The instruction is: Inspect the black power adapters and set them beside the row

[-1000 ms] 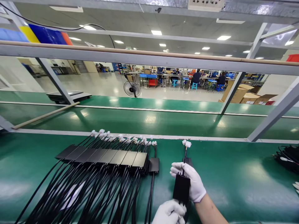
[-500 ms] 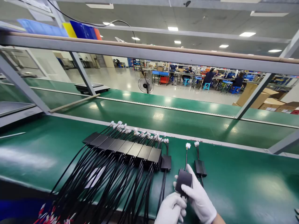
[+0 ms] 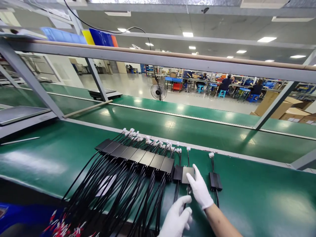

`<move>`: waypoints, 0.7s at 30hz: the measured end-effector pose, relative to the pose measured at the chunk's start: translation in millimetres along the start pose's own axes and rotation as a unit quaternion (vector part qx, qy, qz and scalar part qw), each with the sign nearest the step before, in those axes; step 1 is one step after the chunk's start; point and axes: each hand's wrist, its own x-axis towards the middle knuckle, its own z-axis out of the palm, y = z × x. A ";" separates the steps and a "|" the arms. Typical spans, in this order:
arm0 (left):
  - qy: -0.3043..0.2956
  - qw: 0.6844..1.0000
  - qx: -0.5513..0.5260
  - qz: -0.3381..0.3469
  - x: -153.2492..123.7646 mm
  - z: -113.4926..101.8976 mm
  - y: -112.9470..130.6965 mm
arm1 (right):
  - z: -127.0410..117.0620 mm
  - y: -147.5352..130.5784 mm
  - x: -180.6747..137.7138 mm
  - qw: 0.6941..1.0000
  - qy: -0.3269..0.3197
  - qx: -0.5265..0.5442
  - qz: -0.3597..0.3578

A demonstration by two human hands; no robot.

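Observation:
My right hand (image 3: 199, 187), in a white glove, has its thumb and fingers at the right edge of a flat black box with cables (image 3: 187, 175), which lies on the green bench. That box sits beside another small black box (image 3: 178, 173). Just below, my white-gloved left hand (image 3: 176, 215) is beside the cables with its fingers apart and loosely curved. A long row of stacked black boxes (image 3: 146, 158) lies to the left, with white connectors (image 3: 153, 142) at the far end and black leads (image 3: 118, 187) toward me. One more black box (image 3: 215, 181) lies apart on the right.
A white bench rail (image 3: 229, 153) runs behind the connectors. Metal frame posts (image 3: 276, 105) stand left and right. At left are a scale (image 3: 22, 114) and a pen-like white stick (image 3: 21, 141). Beyond are a fan (image 3: 158, 92), cartons (image 3: 278, 105) and seated people (image 3: 225, 84).
The box in my hands has moved left and down onto the bench beside the small box. My left hand has come off it; my right hand stays at its edge. The view has shifted slightly.

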 end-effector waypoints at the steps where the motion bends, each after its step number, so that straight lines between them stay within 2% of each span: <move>1: 0.025 1.000 -0.010 0.011 -0.4 -4.9 1.1 | 5.4 5.2 11.0 0.999 0.018 -0.029 -0.022; 3: 0.060 0.998 -0.022 0.019 -1.0 -14.3 2.1 | 15.0 14.1 28.2 0.996 0.040 -0.060 -0.049; 6: 0.083 0.995 -0.042 0.032 -1.3 -25.7 0.6 | 23.1 20.9 39.7 0.995 0.042 -0.074 -0.051; 12: 0.074 0.992 -0.032 0.093 6.9 -40.5 -23.2 | 23.7 31.1 30.0 0.994 0.028 -0.063 -0.086; 15: 0.117 0.980 0.040 0.155 10.0 -44.1 -38.1 | 22.8 30.5 20.0 0.995 -0.002 -0.057 -0.086; 18: 0.137 0.960 0.085 0.227 4.4 -44.2 -44.4 | 5.4 9.7 6.5 0.994 0.017 -0.047 -0.095; 19: 0.133 0.957 0.084 0.244 0.6 -43.4 -44.4 | -7.0 -0.9 1.9 0.991 0.050 -0.045 -0.119; 21: 0.121 0.956 0.074 0.256 -7.5 -40.6 -42.4 | -40.9 -21.7 -4.2 0.966 0.154 -0.047 -0.203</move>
